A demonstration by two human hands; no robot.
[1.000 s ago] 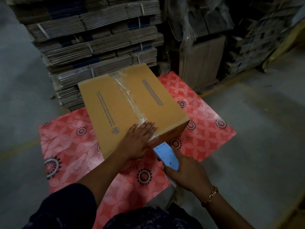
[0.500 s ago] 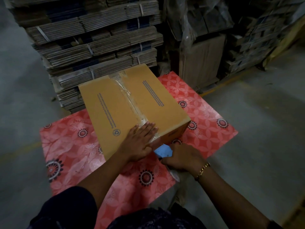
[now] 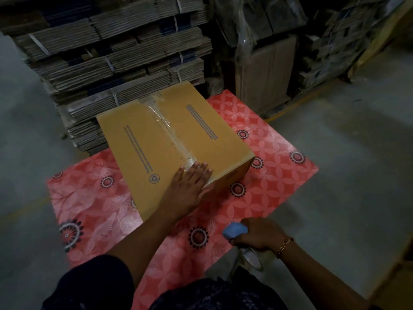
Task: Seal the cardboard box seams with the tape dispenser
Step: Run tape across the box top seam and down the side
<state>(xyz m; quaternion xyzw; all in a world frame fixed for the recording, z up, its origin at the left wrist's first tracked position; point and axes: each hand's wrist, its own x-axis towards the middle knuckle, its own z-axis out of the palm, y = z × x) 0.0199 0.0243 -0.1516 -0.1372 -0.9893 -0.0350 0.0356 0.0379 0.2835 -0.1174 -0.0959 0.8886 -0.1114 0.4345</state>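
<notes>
A brown cardboard box [image 3: 143, 139] lies on a red flowered mat [image 3: 272, 171]. Clear tape [image 3: 166, 128] runs along its middle seam from the far edge to the near edge. My left hand [image 3: 190, 186] rests flat on the near edge of the box top, fingers spread over the tape's end. My right hand [image 3: 260, 234] is low at the mat's near edge, away from the box, and grips the blue tape dispenser [image 3: 234, 230]. The clear tape roll [image 3: 252, 258] shows under that hand.
Strapped stacks of flattened cardboard [image 3: 111, 52] rise just behind the box. More cartons and wrapped goods [image 3: 268, 63] stand at the back right. Grey concrete floor [image 3: 346, 153] lies to the right and left of the mat. My dark-clothed knees fill the bottom of the view.
My right hand has pulled the dispenser back from the box's near face, down toward me and to the right. My left hand has stayed pressed on the box top.
</notes>
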